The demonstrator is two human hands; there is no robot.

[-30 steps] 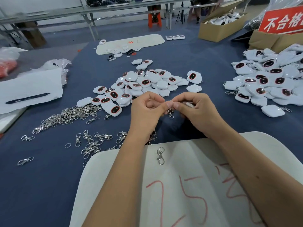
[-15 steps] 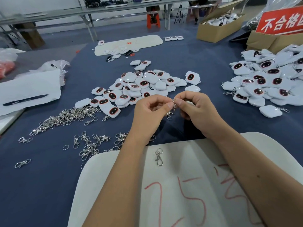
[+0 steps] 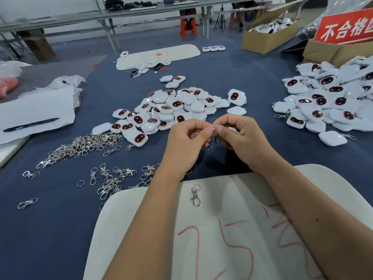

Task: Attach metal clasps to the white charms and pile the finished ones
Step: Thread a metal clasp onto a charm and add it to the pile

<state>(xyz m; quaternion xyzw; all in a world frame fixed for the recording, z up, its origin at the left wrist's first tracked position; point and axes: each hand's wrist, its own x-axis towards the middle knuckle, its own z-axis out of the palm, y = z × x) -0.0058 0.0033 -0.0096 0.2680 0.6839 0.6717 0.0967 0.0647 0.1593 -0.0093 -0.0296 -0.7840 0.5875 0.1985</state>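
Observation:
My left hand [image 3: 186,142] and my right hand [image 3: 244,138] meet above the blue table, both pinching a small metal clasp [image 3: 215,136] that dangles between the fingertips. A white charm [image 3: 232,129] is tucked in my right palm, mostly hidden by the fingers. A heap of white charms without clasps [image 3: 173,110] lies just beyond my hands. At the right, a larger pile of charms with clasps [image 3: 331,102] spreads toward the edge. Loose clasps [image 3: 84,144] are scattered at the left.
A white board [image 3: 232,229] with red writing lies under my forearms, one clasp [image 3: 195,195] on it. Paper with a pen [image 3: 30,124] sits far left. Cardboard boxes [image 3: 266,37] and a red sign [image 3: 345,27] stand at the back right.
Both hands rose slightly and moved away from me with the clasp still pinched between them. The fingers have shifted a little around the clasp.

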